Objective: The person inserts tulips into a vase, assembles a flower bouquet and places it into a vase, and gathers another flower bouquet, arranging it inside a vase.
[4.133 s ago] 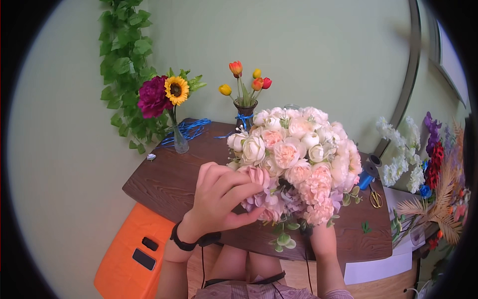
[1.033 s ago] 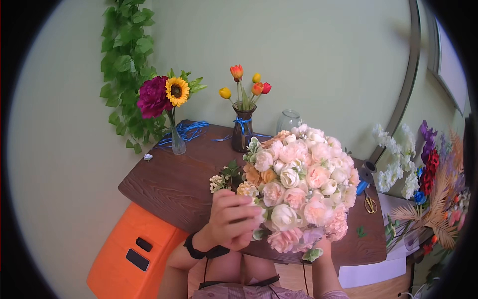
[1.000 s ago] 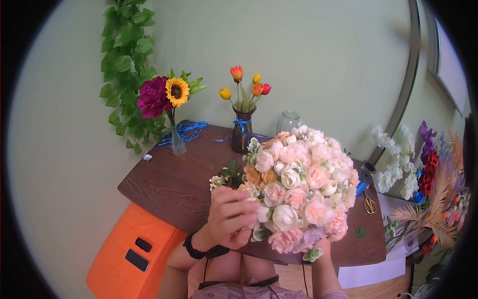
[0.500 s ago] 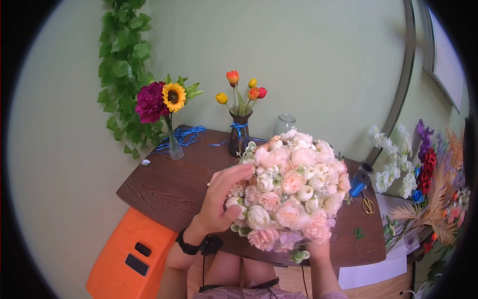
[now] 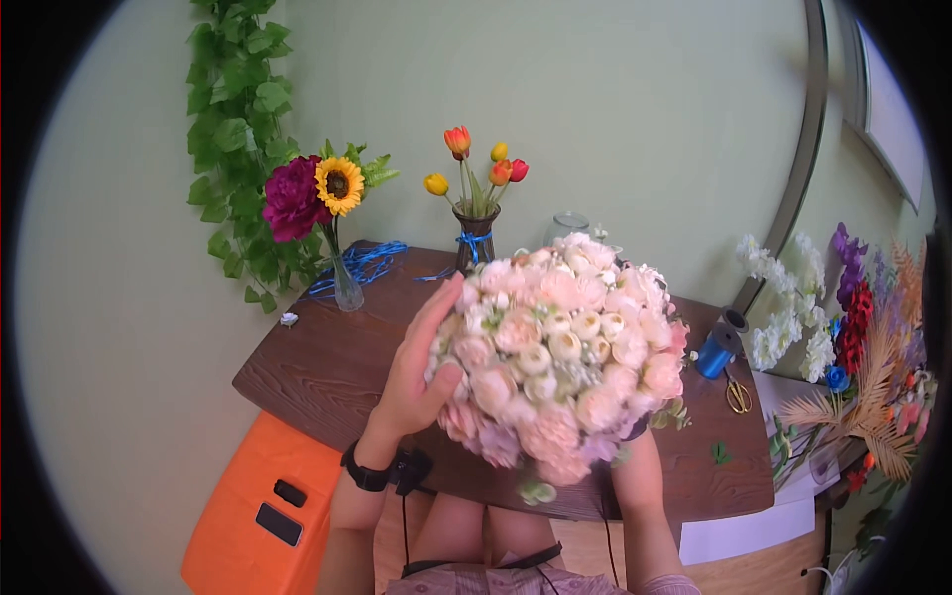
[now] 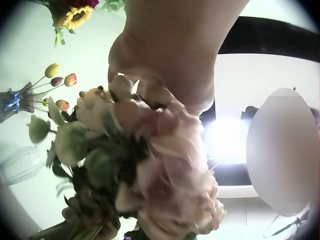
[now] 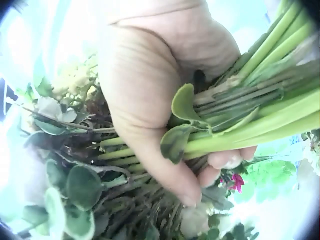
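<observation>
A round bouquet (image 5: 555,357) of pale pink, cream and lilac flowers is held up over the table's front part. My right hand (image 7: 142,85) grips its bundle of green stems, fingers and thumb wrapped round them just below the leaves. In the head view the flower heads hide most of that hand. Along the bouquet's left side lies my left hand (image 5: 415,372), its fingers straight and pointing up, thumb over the near blossoms. Seen from the left wrist, this hand (image 6: 160,65) reaches across the blossoms, with round green leaves (image 6: 72,142) below; its fingertips are hidden.
On the dark wooden table (image 5: 317,367) stand a tulip vase (image 5: 476,238), a sunflower vase (image 5: 347,288) and a glass jar (image 5: 568,225). Blue ribbon spool (image 5: 718,351) and scissors (image 5: 737,395) lie right. An orange stool (image 5: 248,516) bears two small dark devices.
The bouquet has turned, bringing other blossoms to the front, and in the last half second has shifted slightly up and left. My left hand has straightened its fingers along its left side.
</observation>
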Demonstrator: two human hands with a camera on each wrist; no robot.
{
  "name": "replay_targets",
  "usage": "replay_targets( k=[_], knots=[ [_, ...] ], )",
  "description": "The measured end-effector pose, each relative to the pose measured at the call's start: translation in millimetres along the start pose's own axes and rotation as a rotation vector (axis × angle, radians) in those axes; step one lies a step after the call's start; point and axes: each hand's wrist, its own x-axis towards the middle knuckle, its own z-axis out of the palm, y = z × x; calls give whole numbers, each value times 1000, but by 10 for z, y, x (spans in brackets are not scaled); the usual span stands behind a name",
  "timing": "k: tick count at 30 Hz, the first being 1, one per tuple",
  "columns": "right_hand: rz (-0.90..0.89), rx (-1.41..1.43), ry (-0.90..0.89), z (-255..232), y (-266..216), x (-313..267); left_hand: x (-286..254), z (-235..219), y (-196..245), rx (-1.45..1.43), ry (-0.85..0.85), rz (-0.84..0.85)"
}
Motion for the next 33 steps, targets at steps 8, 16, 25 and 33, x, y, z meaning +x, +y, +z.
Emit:
replay_targets(
  k=[8,16,25,33],
  knots=[
    [-27,-4,-2,766,-775,938,12,-14,65,340,-1,93],
    [-37,-9,0,778,-732,967,9,228,115,525,-208,118],
    [-53,-7,12,787,-659,955,-12,338,47,578,-214,85],
    [-65,-9,26,722,-631,1022,-20,367,3,584,-230,42]
  ],
)
